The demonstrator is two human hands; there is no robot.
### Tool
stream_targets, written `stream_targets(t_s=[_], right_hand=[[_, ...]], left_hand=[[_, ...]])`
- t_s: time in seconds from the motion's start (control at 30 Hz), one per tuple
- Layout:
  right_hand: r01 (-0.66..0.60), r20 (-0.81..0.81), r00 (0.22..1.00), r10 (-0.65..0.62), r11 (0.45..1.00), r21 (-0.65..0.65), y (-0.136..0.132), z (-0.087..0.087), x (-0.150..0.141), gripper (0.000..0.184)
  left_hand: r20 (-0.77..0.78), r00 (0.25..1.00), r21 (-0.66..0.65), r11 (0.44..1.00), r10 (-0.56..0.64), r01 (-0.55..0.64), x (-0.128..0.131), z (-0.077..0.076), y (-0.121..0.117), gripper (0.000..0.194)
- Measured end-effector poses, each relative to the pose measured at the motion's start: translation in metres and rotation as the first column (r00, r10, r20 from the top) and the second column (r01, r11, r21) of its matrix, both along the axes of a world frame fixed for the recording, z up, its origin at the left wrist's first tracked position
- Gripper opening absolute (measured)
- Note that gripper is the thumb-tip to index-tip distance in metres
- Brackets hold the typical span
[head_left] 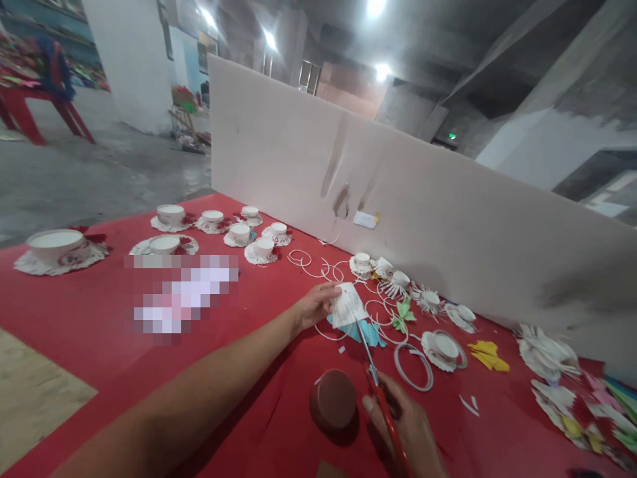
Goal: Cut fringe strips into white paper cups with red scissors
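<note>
My left hand (313,304) reaches out over the red table and pinches a white paper cup (347,304) held on its side. My right hand (405,428) grips red-handled scissors (374,372), and their blades point up into the cup's lower edge. Under the cup lie a blue paper piece (365,332) and thin white paper rings (383,315). A brown round lid-like object (332,400) sits just left of my right hand.
Cut paper cups with fringed rims (60,251) stand in rows at the back left of the red tablecloth (99,312). More cut cups (444,348), yellow paper (488,355) and coloured scraps (577,392) lie to the right. A white board (398,199) stands behind them.
</note>
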State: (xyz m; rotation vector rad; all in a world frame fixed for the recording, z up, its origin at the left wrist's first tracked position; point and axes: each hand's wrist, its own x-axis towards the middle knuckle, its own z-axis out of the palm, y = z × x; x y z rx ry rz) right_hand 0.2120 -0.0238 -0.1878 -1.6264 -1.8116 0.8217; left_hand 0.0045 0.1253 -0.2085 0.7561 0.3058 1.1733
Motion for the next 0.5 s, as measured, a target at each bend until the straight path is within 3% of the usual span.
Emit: stream_targets(t_s=[0.13, 0.37, 0.5], right_hand=[[0.067, -0.061, 0.996, -0.064, 0.996, 0.054, -0.0043, -0.0008, -0.0067, 0.051], [0.048, -0.059, 0.997, -0.049, 0.999, -0.02, -0.0012, 0.0022, -0.0038, 0.055], [0.096, -0.096, 0.991, -0.09, 0.994, 0.056, -0.0025, -0.0008, -0.0062, 0.051]], left_hand=[[0.018, 1.0, -0.002, 1.0, 0.004, -0.004, -0.0017, -0.0004, 0.0008, 0.025], [0.004, 1.0, 0.001, 1.0, -0.031, 0.031, 0.001, -0.0007, -0.002, 0.028], [-0.014, 0.999, -0.001, 0.999, -0.047, 0.047, 0.0048, -0.0018, -0.0042, 0.033]])
